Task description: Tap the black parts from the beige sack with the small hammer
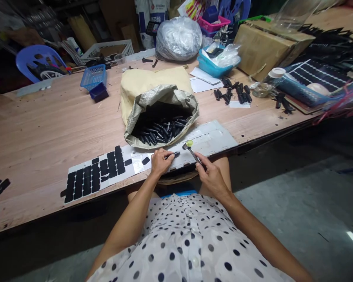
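Observation:
My left hand (161, 161) pinches a small black plastic part (175, 154) against the white board (214, 135) at the table's front edge. My right hand (209, 172) grips the handle of a small hammer (191, 149), its head raised a little to the right of the part; one end of the head looks yellow-green. Behind both hands an open woven sack (157, 80) lies with its mouth toward me, holding many black parts (161, 131) like the one in my fingers. Left of my left hand, black rounded pads (88, 178) lie in rows on the board.
A blue basket (93, 76) and a dark blue box (99, 92) stand back left. Loose black parts (238, 92) lie right of the sack. Farther back are a stuffed plastic bag (179, 37), a blue basin (216, 68) and a cardboard box (261, 47).

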The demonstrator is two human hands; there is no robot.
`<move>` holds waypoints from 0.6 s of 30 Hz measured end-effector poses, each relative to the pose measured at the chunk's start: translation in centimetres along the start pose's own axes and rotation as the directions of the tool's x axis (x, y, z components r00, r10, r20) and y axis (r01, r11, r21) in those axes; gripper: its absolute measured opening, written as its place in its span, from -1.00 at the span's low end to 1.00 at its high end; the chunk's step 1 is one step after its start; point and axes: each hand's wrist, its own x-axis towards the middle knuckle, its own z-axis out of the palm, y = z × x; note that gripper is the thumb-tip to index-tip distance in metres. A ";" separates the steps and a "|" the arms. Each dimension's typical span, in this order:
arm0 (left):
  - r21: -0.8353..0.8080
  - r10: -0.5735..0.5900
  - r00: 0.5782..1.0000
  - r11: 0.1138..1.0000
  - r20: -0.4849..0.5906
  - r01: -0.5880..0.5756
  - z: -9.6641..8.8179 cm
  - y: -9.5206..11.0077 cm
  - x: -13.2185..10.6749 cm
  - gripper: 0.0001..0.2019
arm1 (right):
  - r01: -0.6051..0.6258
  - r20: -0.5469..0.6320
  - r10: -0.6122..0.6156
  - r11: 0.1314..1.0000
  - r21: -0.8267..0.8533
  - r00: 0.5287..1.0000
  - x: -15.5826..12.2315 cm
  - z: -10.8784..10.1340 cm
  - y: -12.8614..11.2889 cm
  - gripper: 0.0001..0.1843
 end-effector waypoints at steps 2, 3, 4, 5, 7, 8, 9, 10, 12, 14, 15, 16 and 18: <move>-0.001 -0.003 1.000 1.000 -0.010 0.003 0.0 -0.1 0.1 -0.85 | 0.013 0.007 -0.013 1.000 0.003 1.000 -0.1 0.2 -0.2 -0.51; -0.001 -0.004 1.000 1.000 -0.011 0.004 0.0 -0.2 0.2 -0.86 | 0.026 0.010 -0.026 1.000 0.002 1.000 -0.1 0.3 -0.3 -0.51; -0.003 -0.002 1.000 1.000 -0.011 0.002 0.0 -0.2 0.2 -0.87 | 0.044 0.012 -0.044 0.999 -0.001 0.999 -0.1 0.4 -0.4 -0.52; -0.006 0.003 1.000 1.000 -0.010 -0.003 0.0 -0.2 0.2 -0.88 | 0.067 0.015 -0.067 0.998 -0.008 0.998 -0.1 0.5 -0.6 -0.52; -0.014 0.010 1.000 1.000 -0.012 -0.010 0.1 -0.2 0.2 -0.89 | 0.122 0.015 -0.121 0.992 -0.030 0.992 -0.2 0.8 -0.9 -0.53; -0.018 0.009 1.000 1.000 -0.018 -0.010 0.1 -0.2 0.1 -0.90 | 0.151 0.009 -0.150 0.988 -0.046 0.989 -0.2 0.9 -1.0 -0.53; -0.021 0.005 1.000 1.000 -0.026 -0.006 0.2 -0.1 0.0 -0.91 | 0.178 0.001 -0.179 0.982 -0.065 0.984 -0.3 1.0 -1.1 -0.53; -0.024 -0.001 0.999 1.000 -0.037 0.000 0.3 0.0 -0.2 -0.91 | 0.204 -0.009 -0.205 0.975 -0.087 0.979 -0.4 1.1 -1.2 -0.52; -0.031 -0.011 0.998 0.999 -0.062 0.009 0.5 0.2 -0.5 -0.92 | 0.242 -0.026 -0.248 0.960 -0.141 0.968 -0.7 1.2 -1.1 -0.52; -0.039 -0.014 0.996 0.999 -0.084 0.011 0.7 0.4 -0.9 -0.91 | 0.257 -0.012 -0.265 0.945 -0.203 0.964 -1.1 1.3 -0.7 -0.51; -0.043 -0.016 0.995 0.999 -0.094 0.012 0.8 0.5 -1.0 -0.91 | 0.258 0.007 -0.264 0.937 -0.236 0.965 -1.3 1.3 -0.4 -0.51; -0.047 -0.018 0.995 0.999 -0.103 0.013 0.9 0.6 -1.1 -0.90 | 0.258 0.031 -0.259 0.928 -0.268 0.965 -1.4 1.3 -0.1 -0.51; -0.051 -0.021 0.993 0.999 -0.116 0.015 1.0 0.7 -1.2 -0.88 | 0.262 0.068 -0.253 0.914 -0.311 0.965 -1.6 1.3 0.2 -0.52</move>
